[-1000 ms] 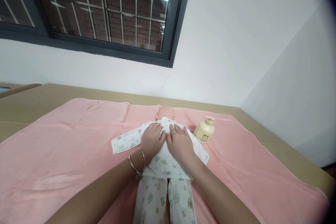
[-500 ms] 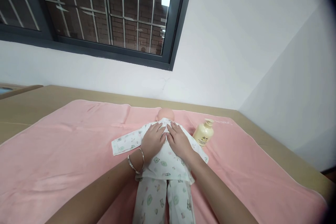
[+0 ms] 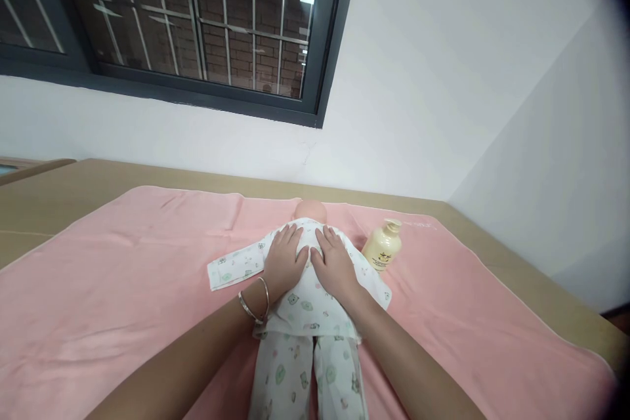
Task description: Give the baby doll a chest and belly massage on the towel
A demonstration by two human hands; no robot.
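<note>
A baby doll (image 3: 311, 210) lies on a pink blanket (image 3: 162, 256), its head at the far end and its face out of sight. It wears a white printed top (image 3: 310, 305) and matching trousers (image 3: 284, 374). My left hand (image 3: 285, 262) rests flat on the left of the doll's upper body, fingers stretched out, a silver bangle on the wrist. On the right half of the top lies my right hand (image 3: 335, 266), also flat with fingers extended. The thumbs are close together near the middle. Neither hand grips anything.
A pale yellow pump bottle (image 3: 382, 246) stands on the blanket just right of the doll. Beyond the blanket runs the tan surface's edge (image 3: 197, 177), against a white wall. A dark-framed window (image 3: 315, 105) with metal bars is above.
My hands have slid slightly outward over the top, so the fingertips are farther apart. The doll and the bottle remain in place; the camera view has shifted slightly.
</note>
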